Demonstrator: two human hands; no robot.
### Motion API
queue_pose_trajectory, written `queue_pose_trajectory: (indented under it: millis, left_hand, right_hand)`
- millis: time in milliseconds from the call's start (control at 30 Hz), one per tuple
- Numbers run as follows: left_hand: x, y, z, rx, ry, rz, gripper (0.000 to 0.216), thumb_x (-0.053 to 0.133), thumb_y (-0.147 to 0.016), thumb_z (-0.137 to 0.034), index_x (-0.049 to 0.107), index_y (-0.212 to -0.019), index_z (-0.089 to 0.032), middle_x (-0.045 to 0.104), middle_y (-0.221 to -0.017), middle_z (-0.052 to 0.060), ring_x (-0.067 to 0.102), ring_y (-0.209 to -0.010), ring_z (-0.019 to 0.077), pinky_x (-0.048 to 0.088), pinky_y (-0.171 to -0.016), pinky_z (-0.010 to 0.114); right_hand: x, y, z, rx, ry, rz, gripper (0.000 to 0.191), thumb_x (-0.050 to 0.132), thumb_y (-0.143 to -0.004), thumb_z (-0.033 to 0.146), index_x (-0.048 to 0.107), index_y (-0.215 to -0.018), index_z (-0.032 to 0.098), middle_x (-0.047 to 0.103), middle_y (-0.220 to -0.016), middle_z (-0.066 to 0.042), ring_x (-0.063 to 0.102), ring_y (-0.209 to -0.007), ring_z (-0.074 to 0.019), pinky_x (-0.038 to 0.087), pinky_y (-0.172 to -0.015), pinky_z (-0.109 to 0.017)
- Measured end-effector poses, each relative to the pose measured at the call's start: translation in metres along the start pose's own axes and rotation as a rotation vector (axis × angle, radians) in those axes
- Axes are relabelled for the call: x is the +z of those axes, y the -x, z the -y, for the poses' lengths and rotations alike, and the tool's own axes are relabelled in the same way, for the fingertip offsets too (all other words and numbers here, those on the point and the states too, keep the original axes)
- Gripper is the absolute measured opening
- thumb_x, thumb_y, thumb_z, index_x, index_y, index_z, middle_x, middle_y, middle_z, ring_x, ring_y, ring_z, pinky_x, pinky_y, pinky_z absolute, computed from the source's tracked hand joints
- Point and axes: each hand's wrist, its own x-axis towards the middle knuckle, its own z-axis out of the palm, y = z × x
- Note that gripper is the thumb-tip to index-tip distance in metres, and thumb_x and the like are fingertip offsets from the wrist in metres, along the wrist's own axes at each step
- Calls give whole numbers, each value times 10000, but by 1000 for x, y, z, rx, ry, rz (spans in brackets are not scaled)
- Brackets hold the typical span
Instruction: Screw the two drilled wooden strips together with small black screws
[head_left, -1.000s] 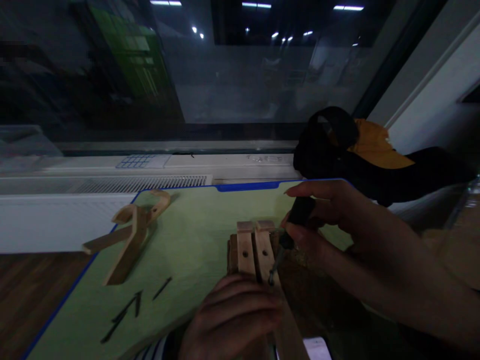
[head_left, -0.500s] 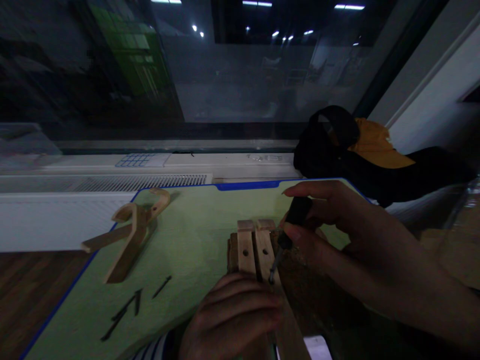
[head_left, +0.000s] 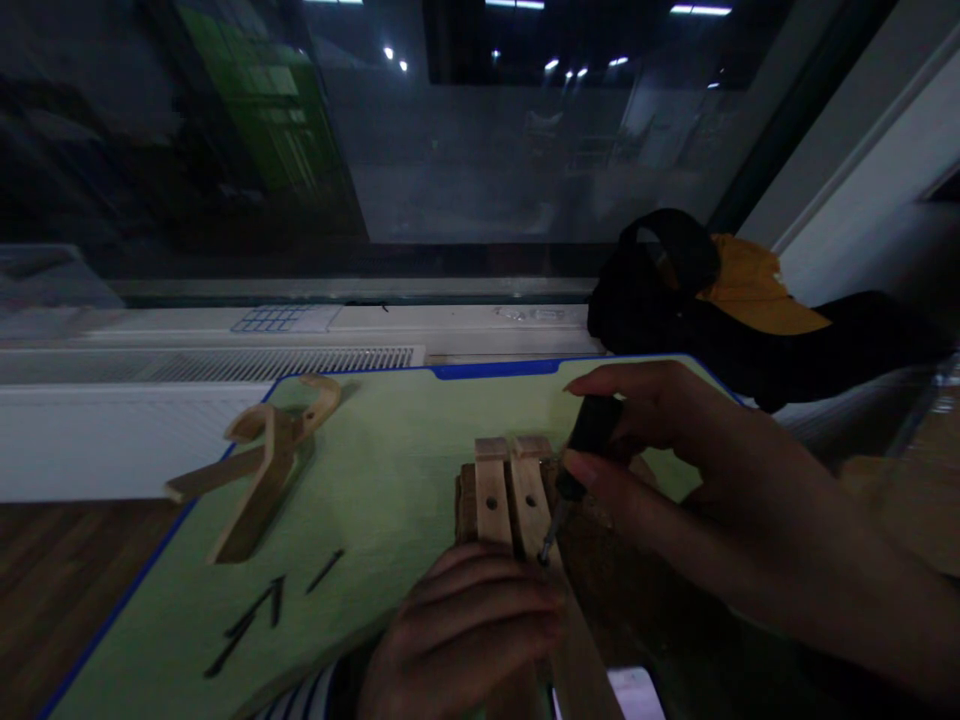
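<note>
In my right hand (head_left: 697, 470) is a short black-handled screwdriver (head_left: 589, 440), gripped between thumb and fingers. Its tip meets a dark hole or screw in the right one of two pale wooden strips (head_left: 531, 480). My left hand (head_left: 472, 625) lies over the strips with its fingers bent across them, pressing them onto a dark brown wooden block (head_left: 600, 570). Each strip has another round hole nearer its far end. Beneath my left hand, part of the left strip (head_left: 492, 495) is hidden.
Curved wooden hook pieces (head_left: 274, 450) lie at the left of the pale green board (head_left: 390, 450). Several dark screws (head_left: 251, 620) are nearer me. A phone (head_left: 636, 692) shows at the bottom edge. Beyond the board are a radiator (head_left: 262, 365) and an orange-and-black cap (head_left: 757, 285).
Almost nothing differs. The screwdriver and my right hand have shifted very slightly, with the tip still at the same spot on the right strip. My left hand stays in place.
</note>
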Motion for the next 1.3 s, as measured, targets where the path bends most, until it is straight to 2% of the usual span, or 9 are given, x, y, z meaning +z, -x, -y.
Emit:
queue_pose_trajectory:
  millis: [400,500,633,700,900,1033,1200,1300]
  left_hand:
    - [1,1,2,12,-28,-20,454,336,-908,-513,593,-1152,-228,715,-985,82,661,-935,232,518,-844,370]
    - [1,6,3,51,-29,-91,429,338,-916,-478,622,-1103,-216,721,-938,86,667,-901,236,547,-777,352]
    - [4,9,0,-141,-78,-290,272,396,-918,-223,662,-958,-187,709,-887,70,653,-883,200,532,-775,318]
    - [5,8,-1,-228,-92,-325,224,449,-882,-131,665,-914,-184,698,-887,54,644,-873,175,519,-770,281]
    - [6,-11,-2,-493,-84,-362,131,562,-834,-148,679,-884,-178,702,-886,39,655,-825,161,524,-741,250]
    - [6,-29,-11,-476,-101,-310,197,606,-770,-121,671,-944,-186,709,-916,25,654,-851,169,526,-767,271]
    - [10,-41,-15,-481,-163,-300,197,657,-709,-131,683,-900,-171,714,-858,22,653,-787,177,531,-697,266]
    - [11,-43,-14,-497,-158,-308,154,625,-737,-121,687,-869,-168,714,-821,14,650,-750,163,520,-680,252]
  right_hand:
    - [0,5,4,-17,47,0,336,561,-819,361,400,-1114,349,656,-783,65,667,-638,-118,509,-451,-144]
    - [-1,8,5,-28,64,12,346,553,-824,368,397,-1132,348,656,-803,54,671,-661,-124,519,-463,-143]
    - [-4,10,6,-53,82,-4,335,547,-827,373,398,-1125,346,656,-787,64,661,-626,-112,509,-455,-147]
    - [-5,9,7,-67,87,18,323,541,-831,379,397,-1117,340,666,-808,62,665,-643,-124,509,-458,-173]
    - [-3,8,11,-109,98,33,259,517,-854,341,408,-1082,285,666,-775,40,654,-613,-152,493,-500,-241]
    - [-3,6,9,-130,89,72,239,504,-861,323,426,-1074,247,671,-863,-16,650,-647,-166,486,-544,-264]
    - [-2,4,6,-137,83,81,244,513,-853,303,436,-1070,222,654,-770,-7,638,-622,-176,454,-530,-264]
    - [-1,4,7,-142,91,78,232,516,-852,283,435,-1059,215,647,-762,-2,640,-630,-177,441,-529,-258]
